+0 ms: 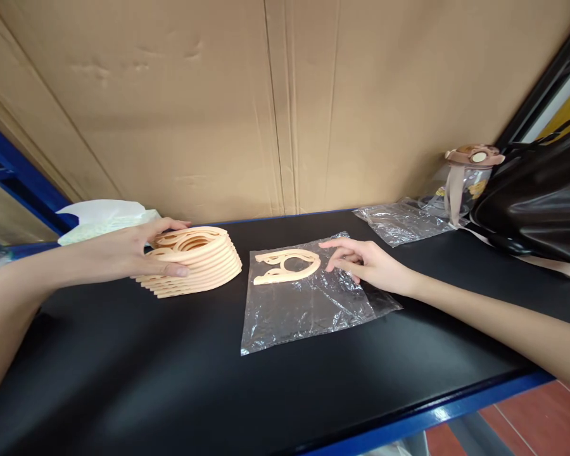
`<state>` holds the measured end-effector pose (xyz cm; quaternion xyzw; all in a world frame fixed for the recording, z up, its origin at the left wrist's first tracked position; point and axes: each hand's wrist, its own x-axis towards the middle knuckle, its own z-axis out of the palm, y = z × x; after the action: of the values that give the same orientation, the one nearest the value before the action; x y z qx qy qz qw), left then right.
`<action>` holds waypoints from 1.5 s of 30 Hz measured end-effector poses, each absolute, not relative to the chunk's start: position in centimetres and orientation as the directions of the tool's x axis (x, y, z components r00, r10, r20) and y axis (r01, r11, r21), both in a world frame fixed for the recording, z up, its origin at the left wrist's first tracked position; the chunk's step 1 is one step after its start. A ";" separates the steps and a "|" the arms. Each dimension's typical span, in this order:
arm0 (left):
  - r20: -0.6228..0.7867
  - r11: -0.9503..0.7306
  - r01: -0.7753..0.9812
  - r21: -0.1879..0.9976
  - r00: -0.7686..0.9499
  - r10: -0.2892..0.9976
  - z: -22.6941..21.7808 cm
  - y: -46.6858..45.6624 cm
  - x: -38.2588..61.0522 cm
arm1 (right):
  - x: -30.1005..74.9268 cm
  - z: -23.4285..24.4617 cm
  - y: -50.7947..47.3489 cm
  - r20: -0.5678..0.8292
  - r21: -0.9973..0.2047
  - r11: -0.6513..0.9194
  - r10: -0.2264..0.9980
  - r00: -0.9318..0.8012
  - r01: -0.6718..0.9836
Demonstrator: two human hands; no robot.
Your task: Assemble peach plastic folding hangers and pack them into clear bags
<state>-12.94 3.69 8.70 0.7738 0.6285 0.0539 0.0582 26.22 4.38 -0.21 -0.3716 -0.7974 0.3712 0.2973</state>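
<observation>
At centre frame, a single peach piece (285,277), likely light and stiff, lies on a clear bag (304,313), best pinched at its curved end near the loosely spread right hand (368,263), while the left hand (145,250) clasps a matching stack (213,269) centre-left.

No legible txt, nos. or brand from my end. Closest I get is the drink bottle (470,177) at far R: a small yellow-orange print (478,188) on its clear side, plus another coloured bit on the other side of the strap (455,193). Both too small to make out, so I can't say if pic or wording. Over on the L, the pale soft pack (107,221) has faint greenish patterning; can't tell if that incl. letters.
</observation>
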 end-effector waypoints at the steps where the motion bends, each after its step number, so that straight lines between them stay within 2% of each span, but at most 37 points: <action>1: 0.030 -0.204 0.966 0.161 0.202 0.979 8.7 3.7 -12.9 | 26.3 -0.3 4.5 0.210 -0.807 0.457 0.813 -0.543 0.373; 4: 0.105 -0.202 0.966 0.160 0.187 0.977 8.5 4.0 -13.2 | 26.5 -0.7 4.7 0.239 -0.797 0.484 0.803 -0.547 0.362; 8: 0.108 -0.211 0.964 0.164 0.195 0.975 8.4 4.3 -13.7 | 26.8 -0.6 4.8 0.252 -0.776 0.500 0.805 -0.537 0.384; 10: 0.134 -0.218 0.962 0.162 0.198 0.971 8.7 4.2 -13.5 | 27.1 -0.1 4.6 0.291 -0.693 0.546 0.809 -0.512 0.470; 13: 0.253 -0.239 0.958 0.158 0.195 0.948 9.2 3.5 -12.0 | 27.5 1.2 3.9 0.444 -0.489 0.618 0.784 -0.434 0.616; 15: 0.375 -0.267 0.955 0.127 0.203 0.905 9.3 2.6 -9.9 | 27.6 2.0 3.2 0.523 -0.453 0.633 0.759 -0.388 0.627; 18: 0.531 -0.344 0.935 -0.085 0.335 0.779 8.5 0.8 -6.0 | 27.0 2.8 1.9 0.522 -0.555 0.649 0.759 -0.390 0.521; 21: 0.554 -0.484 0.836 -0.258 0.538 0.635 6.7 -1.3 -2.4 | 26.1 3.0 0.5 0.431 -0.684 0.623 0.765 -0.479 0.378; 23: 0.570 -0.572 0.748 -0.338 0.646 0.508 5.5 -2.5 -0.8 | 25.5 3.1 -0.2 0.345 -0.758 0.571 0.762 -0.548 0.316; 25: 0.575 -0.605 0.711 -0.358 0.678 0.458 4.5 -3.4 0.2 | 25.2 3.2 -0.7 0.252 -0.828 0.494 0.749 -0.613 0.264; 28: 0.565 -0.638 0.692 -0.337 0.691 0.451 3.8 -3.9 0.7 | 25.1 3.4 -0.9 0.147 -0.916 0.354 0.730 -0.668 0.186; 32: 0.520 -0.680 0.685 -0.262 0.693 0.499 3.7 -3.3 0.4 | 25.4 3.2 -0.3 0.091 -0.961 0.242 0.738 -0.668 0.136; 38: 0.437 -0.714 0.680 -0.163 0.699 0.566 3.6 -2.6 -0.2 | 25.4 3.0 0.4 0.031 -0.972 0.185 0.719 -0.695 0.147; 45: 0.313 -0.766 0.636 -0.099 0.750 0.583 3.1 -2.8 -0.6 | 25.6 2.9 0.4 0.004 -0.970 0.184 0.671 -0.741 0.161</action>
<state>-0.58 -2.78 3.08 0.9301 0.3275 0.1329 -0.0998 25.56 0.44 2.88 -0.2825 -0.7364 0.5729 0.2228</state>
